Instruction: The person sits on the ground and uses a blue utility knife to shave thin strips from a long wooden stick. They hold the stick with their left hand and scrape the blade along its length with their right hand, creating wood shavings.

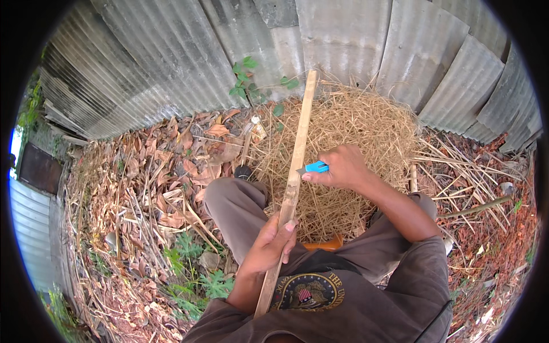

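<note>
A long, flat strip of pale wood or bamboo (303, 120) slants up from my lap, its far end near the metal fence. My left hand (270, 244) is wrapped round its lower part, thumb on top. In my right hand (342, 166) is a blue utility knife (316, 167), its short blade out and against or very close to the strip's right edge, about midway along. The fingers of that hand close round the handle and hide most of it. Below the strip lies a heap of dry straw-like shavings (366, 123), between and beyond my bent knees.
Corrugated metal sheets (343, 46) form a fence across the far side. Dry leaves (166, 166) cover the ground at left, and thin loose sticks (466, 177) lie at right. A green climbing plant (243, 80) grows by the fence. Something orange (325, 244) shows beneath me.
</note>
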`<state>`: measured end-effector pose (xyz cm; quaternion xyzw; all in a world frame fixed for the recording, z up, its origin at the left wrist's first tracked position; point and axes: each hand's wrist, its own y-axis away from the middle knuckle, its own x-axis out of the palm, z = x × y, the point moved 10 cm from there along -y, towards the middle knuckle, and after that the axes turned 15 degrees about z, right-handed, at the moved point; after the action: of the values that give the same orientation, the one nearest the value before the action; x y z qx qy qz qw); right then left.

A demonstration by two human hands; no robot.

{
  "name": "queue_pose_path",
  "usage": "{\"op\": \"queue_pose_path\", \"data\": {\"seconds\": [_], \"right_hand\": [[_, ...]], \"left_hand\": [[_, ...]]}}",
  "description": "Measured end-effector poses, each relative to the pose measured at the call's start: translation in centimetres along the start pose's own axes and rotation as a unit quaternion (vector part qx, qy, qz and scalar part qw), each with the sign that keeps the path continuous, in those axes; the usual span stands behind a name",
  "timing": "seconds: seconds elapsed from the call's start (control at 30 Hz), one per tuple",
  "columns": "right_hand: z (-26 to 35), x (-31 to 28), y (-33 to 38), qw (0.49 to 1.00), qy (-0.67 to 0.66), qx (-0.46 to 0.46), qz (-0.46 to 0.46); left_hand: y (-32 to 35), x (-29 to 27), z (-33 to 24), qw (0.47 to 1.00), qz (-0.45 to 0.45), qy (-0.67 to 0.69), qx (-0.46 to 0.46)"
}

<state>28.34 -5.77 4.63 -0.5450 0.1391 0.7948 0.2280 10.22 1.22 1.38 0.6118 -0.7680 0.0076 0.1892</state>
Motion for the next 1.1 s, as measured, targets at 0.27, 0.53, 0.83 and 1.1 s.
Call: {"op": "queue_pose_path", "data": {"seconds": [0.27, 0.53, 0.83, 1.1], "right_hand": [[-5.0, -1.2, -2.5, 0.995, 0.011, 0.09, -0.028], [-0.9, 0.8, -1.5, 1.0, 0.021, -0.016, -0.016], [-6.0, -0.1, -3.2, 0.995, 0.015, 0.085, -0.058], [-15.6, -2.3, -4.2, 0.977, 0.052, 0.189, -0.081]], "left_hand": [[1.0, 0.8, -0.4, 0.995, -0.015, -0.097, -0.035], [1.7, 0.2, -1.1, 0.975, -0.065, -0.203, -0.065], [1.6, 0.0, -1.5, 0.954, -0.064, -0.289, -0.045], [2.6, 2.3, 0.0, 0.984, -0.004, -0.159, -0.074]]}}
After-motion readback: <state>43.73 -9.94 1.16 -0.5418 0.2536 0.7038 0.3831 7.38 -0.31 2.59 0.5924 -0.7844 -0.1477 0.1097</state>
